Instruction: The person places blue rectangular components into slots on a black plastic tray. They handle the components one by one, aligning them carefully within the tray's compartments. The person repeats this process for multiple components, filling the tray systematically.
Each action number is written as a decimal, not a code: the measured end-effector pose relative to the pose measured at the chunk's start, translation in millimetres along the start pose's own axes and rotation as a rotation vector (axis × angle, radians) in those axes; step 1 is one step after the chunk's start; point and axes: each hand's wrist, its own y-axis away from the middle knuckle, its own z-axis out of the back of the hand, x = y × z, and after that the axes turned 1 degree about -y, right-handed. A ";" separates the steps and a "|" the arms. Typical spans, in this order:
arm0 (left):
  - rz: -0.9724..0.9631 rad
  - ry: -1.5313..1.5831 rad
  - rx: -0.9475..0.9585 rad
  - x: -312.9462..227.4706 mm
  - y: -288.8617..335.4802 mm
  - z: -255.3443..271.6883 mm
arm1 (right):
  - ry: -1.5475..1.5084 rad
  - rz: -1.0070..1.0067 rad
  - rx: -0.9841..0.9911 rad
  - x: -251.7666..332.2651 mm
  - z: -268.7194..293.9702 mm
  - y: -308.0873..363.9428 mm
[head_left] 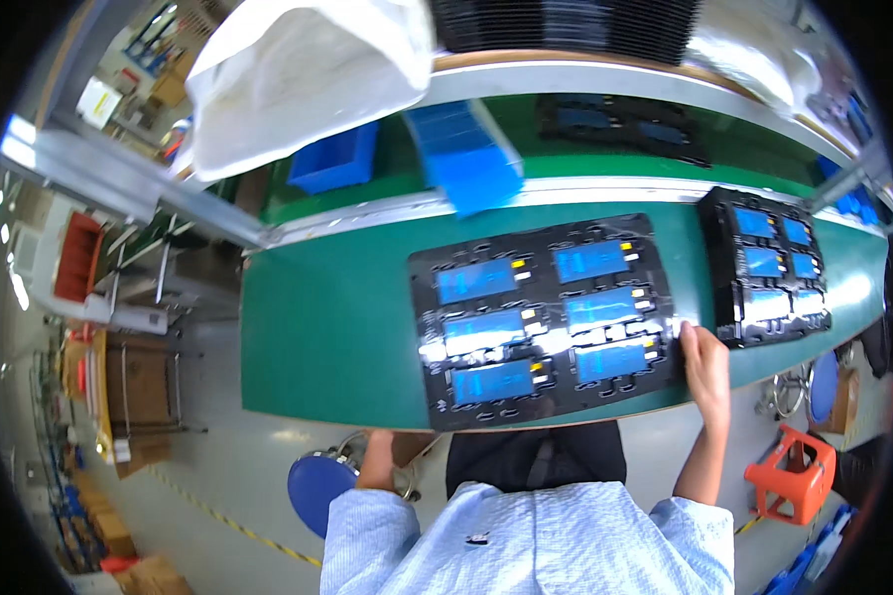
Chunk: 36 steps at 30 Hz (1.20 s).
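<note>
A black plastic tray [551, 297] lies on the green worktop in front of me, slightly turned, with its near edge at the table's front edge. Several blue flat rectangular pieces [593, 309] with small yellow and white tabs sit in its pockets. My right hand [706, 372] grips the tray's right edge, its fingers closed there. Low at the table's front edge is my left hand [377, 448], apart from the tray; the tabletop hides its fingers.
A stack of similar filled trays [764, 268] stands at the right. Behind are a blue bin [335, 159], a blue sheet [466, 159] and a shelf [556, 84] holding a white bag [308, 79] and black trays [566, 28]. Stools [792, 476] stand on the floor.
</note>
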 end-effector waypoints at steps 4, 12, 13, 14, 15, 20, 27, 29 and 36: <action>-0.295 -0.536 0.207 -25.8 39.0 5.4 | 0.032 0.097 -0.042 16.4 -2.4 2.5; -0.437 -0.355 1.230 -246.4 336.2 44.1 | 0.326 0.232 -0.181 29.8 2.0 11.0; -0.494 -0.173 1.166 -254.5 344.8 43.4 | 0.335 0.239 -0.194 31.3 1.6 10.2; -0.616 -0.017 0.893 -260.8 356.6 26.3 | 0.250 0.192 -0.179 32.6 3.6 8.7; -0.844 -0.173 0.620 -269.4 359.3 5.6 | 0.162 0.150 -0.159 34.8 6.0 7.5; -1.184 -0.682 0.091 -264.8 337.5 -47.4 | -0.334 -0.013 0.039 6.4 8.9 7.4; -1.144 -0.437 0.106 -264.3 332.2 -54.4 | -1.225 -0.201 0.274 0.8 -0.9 11.3; -1.120 -0.294 0.110 -264.9 331.0 -56.1 | -1.226 -0.179 0.267 1.0 1.6 10.6; -0.761 0.400 0.508 -292.5 358.3 -57.4 | -1.232 -0.097 0.267 -6.0 17.3 -6.5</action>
